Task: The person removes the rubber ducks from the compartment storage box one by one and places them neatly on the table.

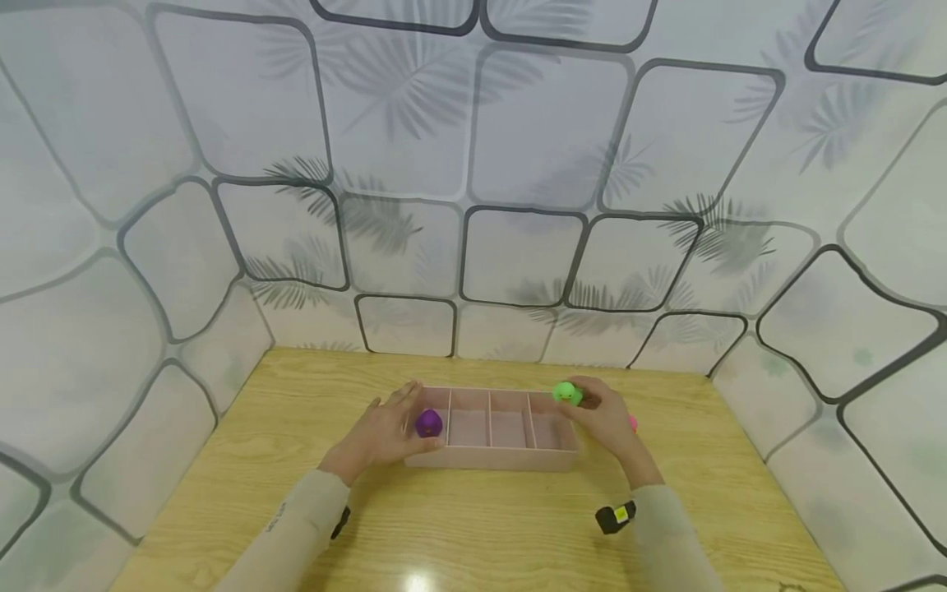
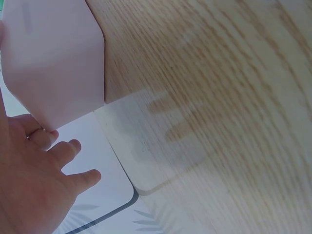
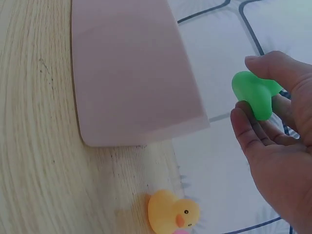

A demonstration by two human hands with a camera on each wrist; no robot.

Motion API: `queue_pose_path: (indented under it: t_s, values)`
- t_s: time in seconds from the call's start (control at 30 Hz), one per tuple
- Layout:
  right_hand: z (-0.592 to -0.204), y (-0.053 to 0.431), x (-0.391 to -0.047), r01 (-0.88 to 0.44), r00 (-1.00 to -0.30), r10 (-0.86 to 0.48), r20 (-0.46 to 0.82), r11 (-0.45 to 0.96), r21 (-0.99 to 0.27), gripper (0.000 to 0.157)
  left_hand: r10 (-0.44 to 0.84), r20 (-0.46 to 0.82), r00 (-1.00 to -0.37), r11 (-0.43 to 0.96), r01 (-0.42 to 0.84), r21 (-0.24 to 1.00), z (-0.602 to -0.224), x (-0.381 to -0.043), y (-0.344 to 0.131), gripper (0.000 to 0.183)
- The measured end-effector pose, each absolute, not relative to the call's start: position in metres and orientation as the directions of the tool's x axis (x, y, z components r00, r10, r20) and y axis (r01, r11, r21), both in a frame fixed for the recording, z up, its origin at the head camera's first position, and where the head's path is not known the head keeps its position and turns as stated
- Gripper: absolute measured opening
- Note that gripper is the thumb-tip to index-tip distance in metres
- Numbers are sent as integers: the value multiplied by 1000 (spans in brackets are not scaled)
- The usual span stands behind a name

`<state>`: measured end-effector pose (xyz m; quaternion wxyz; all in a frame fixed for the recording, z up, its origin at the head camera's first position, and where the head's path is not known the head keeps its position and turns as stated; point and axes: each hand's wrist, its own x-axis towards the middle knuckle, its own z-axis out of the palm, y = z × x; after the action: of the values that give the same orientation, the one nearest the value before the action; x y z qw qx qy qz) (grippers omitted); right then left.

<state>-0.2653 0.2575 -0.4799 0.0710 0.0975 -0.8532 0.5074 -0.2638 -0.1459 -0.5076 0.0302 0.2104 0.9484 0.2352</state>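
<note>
A pale pink divided box (image 1: 488, 459) stands on the table, its compartments facing up in a row. My left hand (image 1: 385, 432) spans its left end, thumb along the front rim and fingers at the back corner. In the left wrist view, that hand (image 2: 44, 180) has its outer fingers spread off the box wall (image 2: 58, 63). A purple toy (image 1: 429, 423) sits in the leftmost compartment. Over the box's right end, my right hand (image 1: 602, 415) pinches a green rubber duck (image 1: 566, 394) between thumb and fingers. The right wrist view shows the duck (image 3: 258, 95) above the rim.
A yellow rubber duck (image 3: 168, 212) lies on the table off the box's right end, with a bit of something pink (image 3: 181, 232) beside it. Patterned panels (image 1: 518, 263) stand around the back and sides of the wooden table (image 1: 473, 526).
</note>
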Motion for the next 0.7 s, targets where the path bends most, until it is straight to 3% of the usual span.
queue_pose_path:
  t_s: [0.27,0.7]
  values:
    - [-478,276,-261,-140,-987,-18,157,559,-817,49,413,44,-910,800,385,461,-507,-264,-146,114]
    - [-483,312,-255,-174,-974,14,227,595,-785,44,414,39,-909,797,383,468,-507,-263,-146,114]
